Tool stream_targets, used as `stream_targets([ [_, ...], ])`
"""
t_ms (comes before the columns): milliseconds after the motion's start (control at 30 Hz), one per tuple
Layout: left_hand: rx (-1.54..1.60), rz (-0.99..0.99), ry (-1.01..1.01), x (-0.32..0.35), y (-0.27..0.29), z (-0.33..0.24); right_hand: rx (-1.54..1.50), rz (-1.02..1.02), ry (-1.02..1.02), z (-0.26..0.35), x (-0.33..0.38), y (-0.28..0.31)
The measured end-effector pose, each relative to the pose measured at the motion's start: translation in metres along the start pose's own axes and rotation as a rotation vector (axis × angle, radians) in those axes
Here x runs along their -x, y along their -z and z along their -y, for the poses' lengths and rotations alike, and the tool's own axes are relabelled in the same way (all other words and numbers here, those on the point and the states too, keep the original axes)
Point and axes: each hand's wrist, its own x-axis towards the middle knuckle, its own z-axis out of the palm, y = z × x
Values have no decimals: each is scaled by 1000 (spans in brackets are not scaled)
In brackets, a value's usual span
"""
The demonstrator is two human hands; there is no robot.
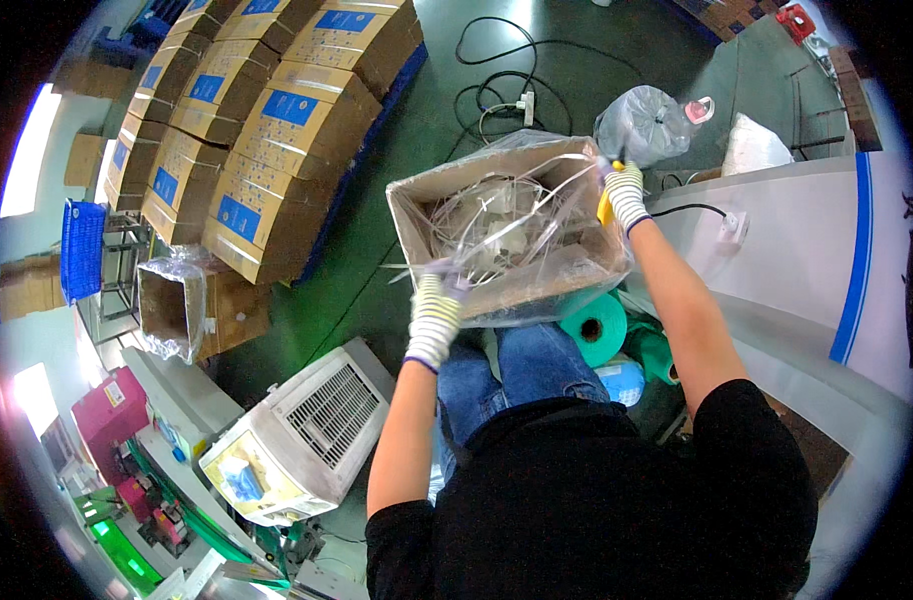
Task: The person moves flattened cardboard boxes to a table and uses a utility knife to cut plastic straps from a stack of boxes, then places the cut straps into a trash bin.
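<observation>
Just beyond the knees [552, 362]: open cardboard box [547, 286], clear liner [542, 143] over its rim, white strips [517, 228] tangled inside. Right hand [625, 194] closed round a yellow tool [605, 209] at the box's right rim. Left hand [436, 312] half-curled at the near left corner; blurred, cannot tell if it grips a strip. Judgement: gather strips inward, tool's tip away from liner and left hand.
</observation>
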Motion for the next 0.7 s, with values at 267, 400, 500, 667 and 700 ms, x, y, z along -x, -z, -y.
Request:
stream_targets([
  [267,-759,517,-23,-4,3,-42,1096,613,233,-3,42,-5],
  [400,-802,513,-57,-7,48,-35,976,506,383,14,61,-24],
  [500,-280,595,-231,-12,62,-31,217,402,171,13,49,-36],
  [667,-485,657,-362,-22,128,-45,1145,268,337,12,41,-26],
  [700,-652,650,-320,-26,151,-43,1081,192,306,28,53,-33],
])
